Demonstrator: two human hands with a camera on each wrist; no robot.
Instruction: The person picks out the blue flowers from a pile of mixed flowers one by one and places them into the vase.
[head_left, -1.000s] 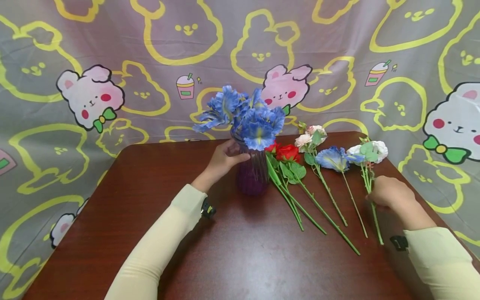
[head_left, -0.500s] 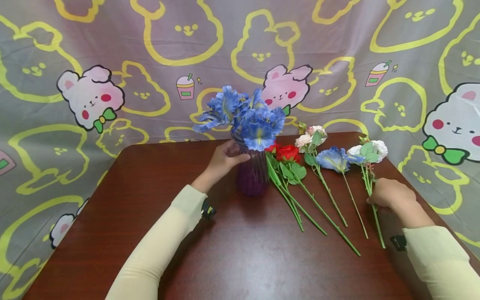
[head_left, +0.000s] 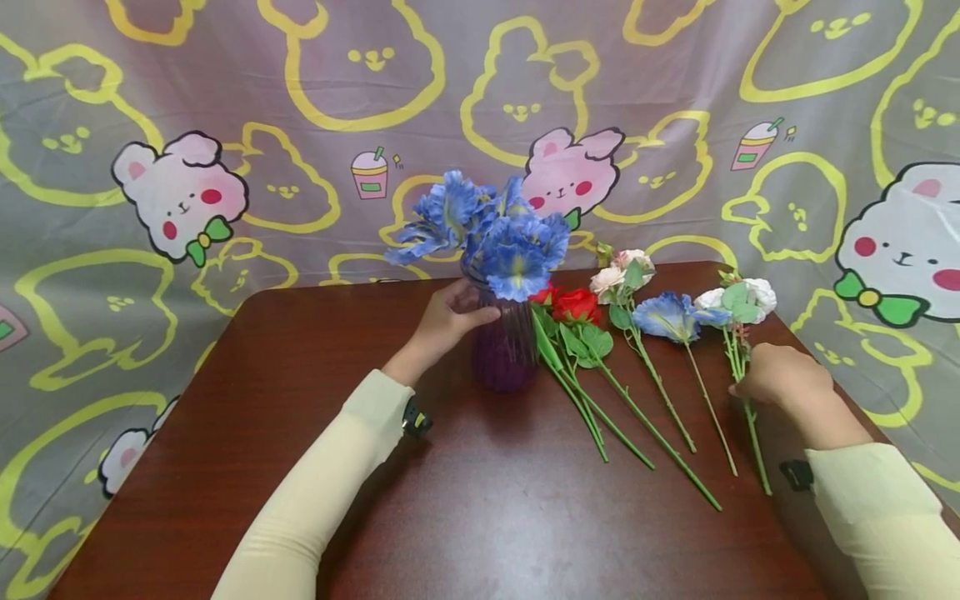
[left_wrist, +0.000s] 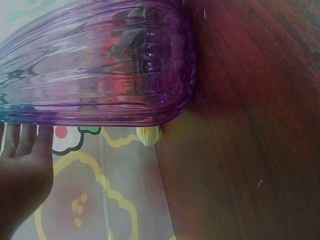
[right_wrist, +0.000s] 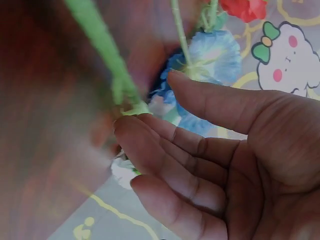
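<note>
In the head view my left hand (head_left: 446,321) holds the ribbed purple glass vase (head_left: 506,358) near its neck, thumb across the front and fingers behind. Blue irises (head_left: 510,242) fill the mouth of the upright vase. The left wrist view shows the vase's base (left_wrist: 172,65) on the table and a few fingers along its side. At the right, my right hand (head_left: 787,383) is beside the green stem (head_left: 756,442) of a white flower spray (head_left: 759,300). Seen from the right wrist, the thumb stands apart from loosely bent fingers (right_wrist: 170,170), whose tips reach the stem.
Between vase and right hand lie red roses (head_left: 576,306), a pale pink rose spray (head_left: 618,275) and a single blue iris (head_left: 666,317), stems toward the person. A brown wooden table (head_left: 300,400) carries everything. Behind it hangs a cartoon-printed curtain (head_left: 300,83).
The right hand has shifted slightly by the white spray's stem, and the stem's lower end has moved a little toward the person. The left hand and vase stay where they were.
</note>
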